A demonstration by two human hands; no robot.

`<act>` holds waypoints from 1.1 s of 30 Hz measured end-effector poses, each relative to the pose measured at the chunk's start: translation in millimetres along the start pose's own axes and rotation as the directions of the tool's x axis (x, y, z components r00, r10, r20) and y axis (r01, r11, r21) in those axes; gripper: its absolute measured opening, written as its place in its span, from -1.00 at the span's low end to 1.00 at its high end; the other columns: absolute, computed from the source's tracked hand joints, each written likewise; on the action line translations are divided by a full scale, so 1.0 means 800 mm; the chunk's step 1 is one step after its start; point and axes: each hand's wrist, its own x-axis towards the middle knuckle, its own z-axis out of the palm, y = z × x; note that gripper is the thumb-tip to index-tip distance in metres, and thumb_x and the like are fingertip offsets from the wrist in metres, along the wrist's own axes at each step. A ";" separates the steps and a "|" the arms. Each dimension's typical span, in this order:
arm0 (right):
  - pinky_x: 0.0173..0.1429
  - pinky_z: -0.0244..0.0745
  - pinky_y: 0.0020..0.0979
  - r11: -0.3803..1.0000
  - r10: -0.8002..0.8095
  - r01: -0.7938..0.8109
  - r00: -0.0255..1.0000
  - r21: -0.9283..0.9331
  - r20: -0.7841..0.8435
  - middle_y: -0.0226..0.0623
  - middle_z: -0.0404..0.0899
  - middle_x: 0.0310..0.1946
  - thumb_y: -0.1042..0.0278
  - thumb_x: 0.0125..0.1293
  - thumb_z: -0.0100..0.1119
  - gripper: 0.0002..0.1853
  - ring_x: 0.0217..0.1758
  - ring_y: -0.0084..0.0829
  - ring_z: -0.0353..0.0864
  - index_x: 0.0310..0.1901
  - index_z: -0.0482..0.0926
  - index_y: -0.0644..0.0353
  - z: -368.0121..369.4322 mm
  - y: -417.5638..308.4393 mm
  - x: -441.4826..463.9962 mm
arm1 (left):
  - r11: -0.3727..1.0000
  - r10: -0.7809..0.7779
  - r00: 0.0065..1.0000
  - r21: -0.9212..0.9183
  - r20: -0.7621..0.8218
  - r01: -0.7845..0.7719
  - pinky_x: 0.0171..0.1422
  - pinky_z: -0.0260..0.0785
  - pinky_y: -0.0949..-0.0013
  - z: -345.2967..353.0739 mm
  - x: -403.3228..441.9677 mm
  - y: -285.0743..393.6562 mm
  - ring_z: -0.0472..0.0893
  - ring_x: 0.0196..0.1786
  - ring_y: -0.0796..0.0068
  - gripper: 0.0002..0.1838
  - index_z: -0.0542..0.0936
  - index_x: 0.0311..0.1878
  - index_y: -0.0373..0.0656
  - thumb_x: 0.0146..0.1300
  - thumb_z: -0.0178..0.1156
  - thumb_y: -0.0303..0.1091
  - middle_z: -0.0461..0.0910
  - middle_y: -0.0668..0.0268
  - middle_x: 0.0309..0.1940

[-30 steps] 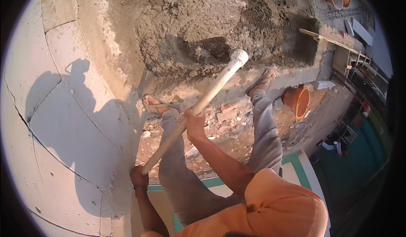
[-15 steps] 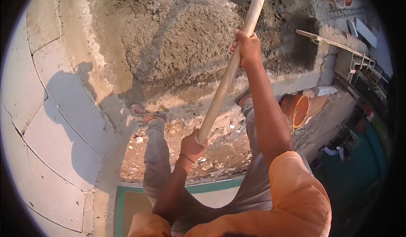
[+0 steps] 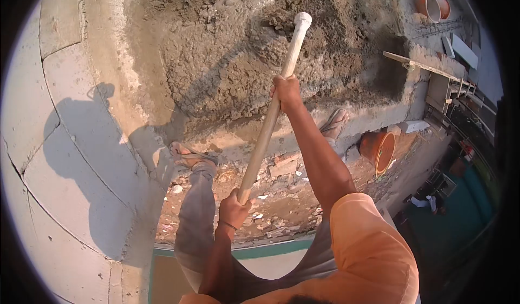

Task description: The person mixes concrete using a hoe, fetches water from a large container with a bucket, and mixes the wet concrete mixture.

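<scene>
A hoe with a long pale wooden handle (image 3: 265, 133) slants up across the view. My left hand (image 3: 234, 213) is closed around the handle's lower end, close to my legs. Farther up, my right hand (image 3: 287, 91) wraps the same handle with the arm stretched forward. The whitish head end (image 3: 303, 19) lies over a heap of wet grey mortar (image 3: 233, 60); the blade cannot be made out there and seems hidden by the mix. Both of my sandalled feet stand along the near side of the heap.
Paving slabs (image 3: 86, 157) run along the left. An orange pan (image 3: 377, 151) tilts beside my right foot, with another orange container (image 3: 432, 7) at the upper right. A wooden plank (image 3: 417, 63) juts in from the right. Broken rubble (image 3: 284, 195) lies between my legs; a person is far below right.
The hoe has come down and toward me, its head now at the mortar. Both hands moved left; the left one also sits lower. My right foot now shows more fully.
</scene>
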 end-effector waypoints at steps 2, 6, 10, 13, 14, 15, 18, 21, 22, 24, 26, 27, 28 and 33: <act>-0.62 0.41 -0.39 0.999 0.042 -0.043 0.999 -0.017 -0.023 -0.32 0.42 -0.62 0.48 0.28 0.11 -0.76 -0.68 -0.47 0.45 -0.11 0.29 0.33 0.025 0.022 -0.073 | 0.999 -0.006 0.996 -0.038 -0.092 0.003 -0.20 0.49 0.10 0.045 -0.030 -0.059 0.66 -0.33 0.02 -0.64 0.57 -0.19 -0.16 0.09 0.34 -0.09 0.64 0.07 -0.46; -0.58 0.43 -0.42 1.000 -0.029 0.029 0.998 0.002 0.053 -0.34 0.42 -0.55 0.46 0.29 0.14 -0.70 -0.63 -0.51 0.46 -0.05 0.26 0.28 0.003 -0.030 -0.109 | 1.000 0.017 0.981 0.015 -0.192 -0.014 -0.24 0.50 0.08 0.070 -0.039 -0.048 0.66 -0.35 0.02 -0.68 0.58 -0.24 -0.14 0.10 0.33 -0.10 0.63 0.09 -0.49; -0.51 0.52 -0.41 0.936 -0.350 0.345 0.934 0.070 0.074 -0.31 0.40 -0.50 0.41 0.33 0.12 -0.76 -0.59 -0.52 0.47 -0.09 0.29 0.28 -0.013 -0.192 -0.050 | 0.973 0.194 0.969 -0.093 -0.155 -0.210 -0.27 0.49 0.17 0.046 0.069 0.074 0.67 -0.35 0.02 -0.58 0.55 -0.16 -0.23 0.08 0.37 -0.10 0.62 0.03 -0.47; -0.45 0.60 -0.42 0.902 -0.401 0.417 0.905 -0.110 0.141 -0.17 0.47 -0.46 0.35 0.33 0.14 -0.71 -0.55 -0.41 0.55 -0.14 0.36 0.44 -0.008 -0.256 0.077 | 0.938 0.268 0.952 -0.185 -0.150 -0.293 -0.22 0.49 0.15 -0.001 0.137 0.165 0.67 -0.28 0.02 -0.51 0.52 -0.12 -0.32 0.08 0.37 -0.09 0.63 -0.03 -0.42; -0.45 0.60 -0.40 0.909 -0.394 0.408 0.908 -0.088 0.143 -0.14 0.49 -0.47 0.37 0.33 0.13 -0.71 -0.55 -0.38 0.55 -0.17 0.40 0.50 -0.001 -0.254 0.120 | 0.937 0.251 0.961 -0.220 -0.114 -0.271 -0.19 0.48 0.14 -0.009 0.150 0.179 0.67 -0.26 0.02 -0.49 0.51 -0.10 -0.35 0.07 0.36 -0.09 0.63 -0.05 -0.39; -0.46 0.60 -0.38 0.924 -0.336 0.353 0.934 -0.150 0.123 -0.14 0.50 -0.46 0.38 0.32 0.12 -0.71 -0.55 -0.37 0.55 -0.16 0.40 0.52 0.006 -0.239 0.141 | 0.946 0.229 0.969 -0.216 -0.090 -0.243 -0.18 0.48 0.12 -0.003 0.152 0.173 0.67 -0.25 0.02 -0.48 0.51 -0.08 -0.33 0.07 0.36 -0.09 0.63 -0.04 -0.38; -0.54 0.57 -0.33 0.974 -0.077 0.082 0.997 -0.212 0.033 -0.16 0.48 -0.50 0.42 0.29 0.10 -0.74 -0.59 -0.36 0.53 -0.16 0.40 0.52 0.027 -0.144 0.131 | 0.978 0.130 0.991 -0.165 0.000 -0.129 -0.14 0.47 0.10 -0.007 0.125 0.126 0.66 -0.22 0.01 -0.47 0.50 -0.03 -0.29 0.07 0.36 -0.09 0.65 -0.03 -0.34; -0.61 0.50 -0.34 0.990 0.084 -0.091 0.994 -0.112 -0.063 -0.21 0.43 -0.59 0.46 0.28 0.07 -0.78 -0.70 -0.35 0.46 -0.17 0.38 0.47 0.034 -0.048 0.068 | 0.999 0.010 0.993 -0.050 0.122 -0.003 -0.10 0.47 0.08 -0.049 0.054 0.059 0.66 -0.20 -0.01 -0.48 0.50 -0.01 -0.24 0.06 0.36 -0.08 0.65 -0.03 -0.31; -0.62 0.47 -0.33 0.984 0.156 -0.164 0.983 -0.071 -0.101 -0.21 0.43 -0.60 0.45 0.29 0.07 -0.77 -0.71 -0.35 0.45 -0.15 0.37 0.46 0.041 -0.031 0.040 | 1.000 -0.030 0.988 0.000 0.151 0.030 -0.09 0.46 0.08 -0.074 0.033 0.043 0.65 -0.19 -0.02 -0.48 0.51 -0.01 -0.22 0.05 0.36 -0.09 0.65 -0.03 -0.30; -0.59 0.48 -0.33 0.985 0.168 -0.165 0.983 0.044 -0.074 -0.24 0.41 -0.59 0.46 0.30 0.06 -0.79 -0.69 -0.38 0.43 -0.12 0.34 0.40 0.059 0.007 -0.016 | 0.999 0.014 0.992 0.027 0.125 -0.018 -0.09 0.47 0.08 -0.109 0.008 -0.028 0.64 -0.17 -0.03 -0.49 0.52 -0.02 -0.22 0.03 0.35 -0.09 0.64 -0.05 -0.29; -0.56 0.49 -0.34 0.977 0.146 -0.134 0.987 0.168 -0.063 -0.26 0.40 -0.53 0.48 0.32 0.04 -0.82 -0.63 -0.41 0.43 -0.12 0.31 0.33 0.090 0.037 -0.091 | 0.996 0.058 0.993 0.066 0.100 -0.064 -0.11 0.46 0.08 -0.135 -0.010 -0.110 0.64 -0.15 -0.02 -0.52 0.54 -0.05 -0.20 0.00 0.36 -0.15 0.65 -0.02 -0.28; -0.54 0.50 -0.35 0.969 0.103 -0.088 0.993 0.230 -0.051 -0.26 0.40 -0.50 0.49 0.31 0.04 -0.83 -0.60 -0.42 0.43 -0.13 0.30 0.31 0.098 0.064 -0.123 | 0.994 0.056 0.998 0.089 0.038 -0.059 -0.11 0.47 0.08 -0.133 -0.018 -0.153 0.64 -0.17 -0.03 -0.59 0.56 -0.12 -0.19 0.00 0.36 -0.19 0.64 0.00 -0.31; -0.52 0.51 -0.36 0.953 0.056 -0.041 0.998 0.300 -0.040 -0.26 0.39 -0.47 0.51 0.31 0.04 -0.84 -0.58 -0.44 0.42 -0.15 0.29 0.28 0.105 0.089 -0.152 | 0.991 0.057 0.998 0.120 -0.030 -0.053 -0.12 0.48 0.07 -0.133 -0.030 -0.190 0.63 -0.20 -0.04 -0.66 0.59 -0.18 -0.18 0.00 0.36 -0.23 0.64 0.02 -0.35; -0.48 0.50 -0.29 0.857 0.252 -0.218 0.968 0.466 -0.010 -0.25 0.37 -0.47 0.53 0.22 0.09 -0.81 -0.55 -0.40 0.43 -0.18 0.31 0.26 0.114 0.114 -0.302 | 0.962 0.034 0.971 0.271 -0.235 0.032 -0.22 0.46 0.05 -0.153 -0.137 -0.262 0.62 -0.33 -0.01 -0.81 0.58 -0.41 -0.16 -0.06 0.37 -0.32 0.61 0.07 -0.48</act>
